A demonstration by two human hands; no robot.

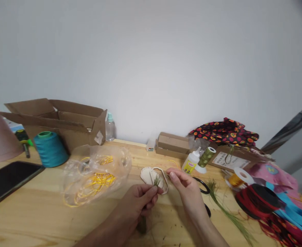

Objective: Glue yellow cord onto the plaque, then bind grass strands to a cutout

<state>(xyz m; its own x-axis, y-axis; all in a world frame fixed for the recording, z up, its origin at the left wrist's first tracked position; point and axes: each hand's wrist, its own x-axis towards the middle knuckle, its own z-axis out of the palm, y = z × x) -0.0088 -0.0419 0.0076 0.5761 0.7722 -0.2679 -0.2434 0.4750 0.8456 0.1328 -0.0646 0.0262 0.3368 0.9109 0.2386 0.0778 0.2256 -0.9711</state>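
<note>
My left hand (142,199) is closed around a bundle of green threads (157,180). Its cut ends fan out above the thumb, and more of it hangs below the palm. Just to the right, my right hand (185,187) pinches thumb and forefinger together; whatever is between them is too small to make out. Behind both hands lie flat pale wooden cutouts (146,174), one shaped like an open loop, partly covered by the left fingers. Black scissors handles (202,186) show beside my right wrist, which hides part of them. Farther right lies another bunch of green threads (228,212).
A bag of yellow cord (99,178), a teal thread cone (50,149) and an open cardboard box (71,125) stand left. A glue bottle (191,161), green spool (207,157), gold spool (240,178) and red cord spool (256,200) crowd the right.
</note>
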